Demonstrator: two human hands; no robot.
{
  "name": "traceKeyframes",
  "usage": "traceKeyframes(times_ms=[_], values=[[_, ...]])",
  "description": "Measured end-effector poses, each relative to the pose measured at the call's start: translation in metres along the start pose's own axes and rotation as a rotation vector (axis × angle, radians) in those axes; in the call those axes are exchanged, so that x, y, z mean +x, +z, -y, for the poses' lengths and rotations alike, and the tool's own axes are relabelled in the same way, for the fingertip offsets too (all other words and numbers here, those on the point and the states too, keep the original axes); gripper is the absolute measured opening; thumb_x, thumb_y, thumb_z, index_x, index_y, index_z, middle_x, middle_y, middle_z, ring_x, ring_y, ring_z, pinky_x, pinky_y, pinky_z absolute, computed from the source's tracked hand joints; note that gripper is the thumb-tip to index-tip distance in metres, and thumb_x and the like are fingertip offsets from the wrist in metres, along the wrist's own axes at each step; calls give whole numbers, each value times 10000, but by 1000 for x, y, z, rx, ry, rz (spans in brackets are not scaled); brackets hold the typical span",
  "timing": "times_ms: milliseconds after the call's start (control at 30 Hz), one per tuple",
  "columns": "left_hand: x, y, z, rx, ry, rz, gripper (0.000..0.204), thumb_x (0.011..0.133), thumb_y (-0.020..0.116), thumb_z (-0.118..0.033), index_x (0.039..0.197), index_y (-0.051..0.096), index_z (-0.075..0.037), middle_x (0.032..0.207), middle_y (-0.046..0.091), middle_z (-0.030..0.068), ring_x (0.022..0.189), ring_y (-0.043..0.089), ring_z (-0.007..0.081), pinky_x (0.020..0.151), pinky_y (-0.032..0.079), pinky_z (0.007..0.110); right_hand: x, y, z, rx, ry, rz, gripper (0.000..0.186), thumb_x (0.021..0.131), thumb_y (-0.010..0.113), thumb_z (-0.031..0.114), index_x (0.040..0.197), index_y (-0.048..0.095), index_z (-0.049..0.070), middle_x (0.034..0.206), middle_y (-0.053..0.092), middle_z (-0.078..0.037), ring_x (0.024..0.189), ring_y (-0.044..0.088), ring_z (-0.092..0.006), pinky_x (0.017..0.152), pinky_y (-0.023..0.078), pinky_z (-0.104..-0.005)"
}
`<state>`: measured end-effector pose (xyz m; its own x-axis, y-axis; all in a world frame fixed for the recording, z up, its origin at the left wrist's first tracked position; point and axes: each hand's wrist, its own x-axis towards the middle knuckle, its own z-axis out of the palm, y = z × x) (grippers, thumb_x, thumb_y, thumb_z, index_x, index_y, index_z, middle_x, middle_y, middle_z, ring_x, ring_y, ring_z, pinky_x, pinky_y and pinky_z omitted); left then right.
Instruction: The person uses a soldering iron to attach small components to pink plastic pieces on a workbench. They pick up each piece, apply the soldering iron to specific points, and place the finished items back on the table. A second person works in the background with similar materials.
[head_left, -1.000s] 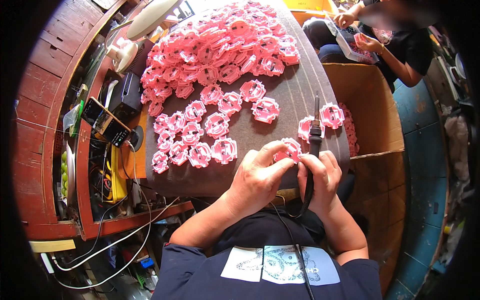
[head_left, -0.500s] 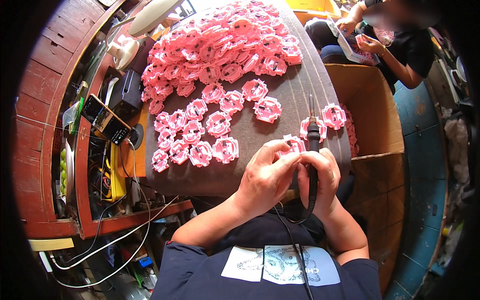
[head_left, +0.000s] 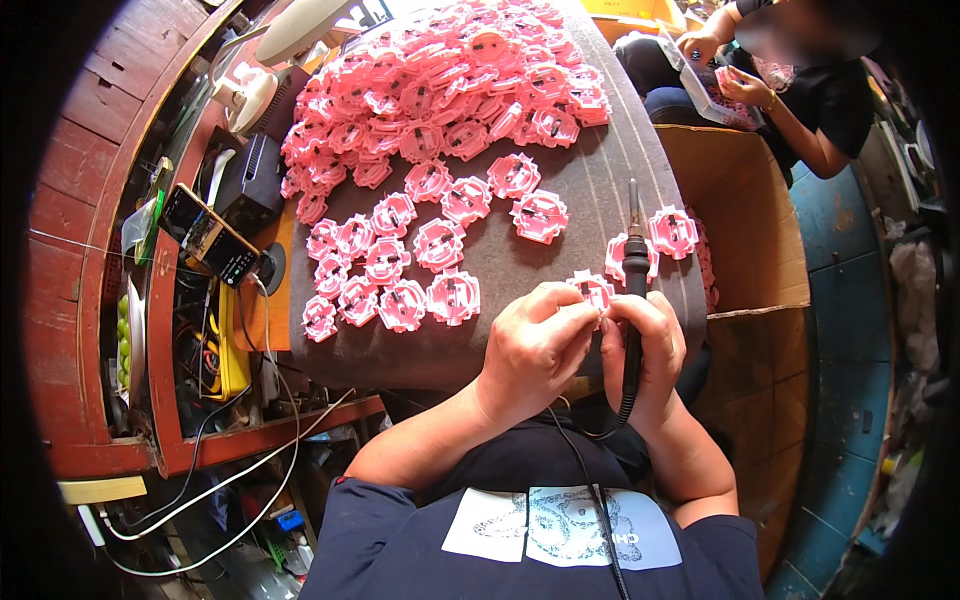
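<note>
A black soldering iron [head_left: 636, 262] stands upright in the crook of my right hand [head_left: 652, 345], its metal tip pointing away from me and its cord trailing down toward my shirt. The thumb and index finger of that hand are pinched close to a pink plastic part [head_left: 594, 288]. My left hand [head_left: 535, 345] is closed on the near edge of this part, and its fingers hide the lower portion. Just beyond lie two similar pink parts, one partly behind the iron [head_left: 614, 258] and another at the table's right edge [head_left: 673, 232].
A large heap of pink parts [head_left: 440, 85] covers the far table [head_left: 520, 280], with several laid out nearer. An open cardboard box [head_left: 745, 210] stands at the right. A propped phone [head_left: 215, 240] and a lamp [head_left: 305, 32] are at the left. Another person sits far right with a plastic bin [head_left: 700, 95].
The soldering iron's tip has shifted slightly right and its handle stands straighter. Both hands keep their pinch around the pink part, with only small finger movements.
</note>
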<state>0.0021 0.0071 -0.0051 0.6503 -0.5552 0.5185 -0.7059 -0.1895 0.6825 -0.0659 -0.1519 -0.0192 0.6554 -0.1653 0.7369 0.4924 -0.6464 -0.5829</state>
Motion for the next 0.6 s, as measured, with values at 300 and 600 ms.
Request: traceKeyframes(times_ms=[300, 600], values=[[3, 0, -3, 73, 26, 11, 276, 847, 785, 58, 1109, 737, -15, 1043, 690, 165, 915, 720, 365, 771, 602, 412, -4, -1, 1, -18, -96, -67, 465, 843, 729, -102, 1275, 616, 30, 1043, 714, -187, 802, 665, -340, 707, 547, -431], [3, 2, -4, 49, 11, -17, 291, 854, 773, -37, 1140, 761, -84, 1023, 672, 120, 899, 699, 332, 771, 570, 443, -7, 0, -4, -42, -151, 7, 498, 766, 762, -79, 1233, 627, 28, 994, 712, -162, 788, 661, -352, 700, 546, -421]])
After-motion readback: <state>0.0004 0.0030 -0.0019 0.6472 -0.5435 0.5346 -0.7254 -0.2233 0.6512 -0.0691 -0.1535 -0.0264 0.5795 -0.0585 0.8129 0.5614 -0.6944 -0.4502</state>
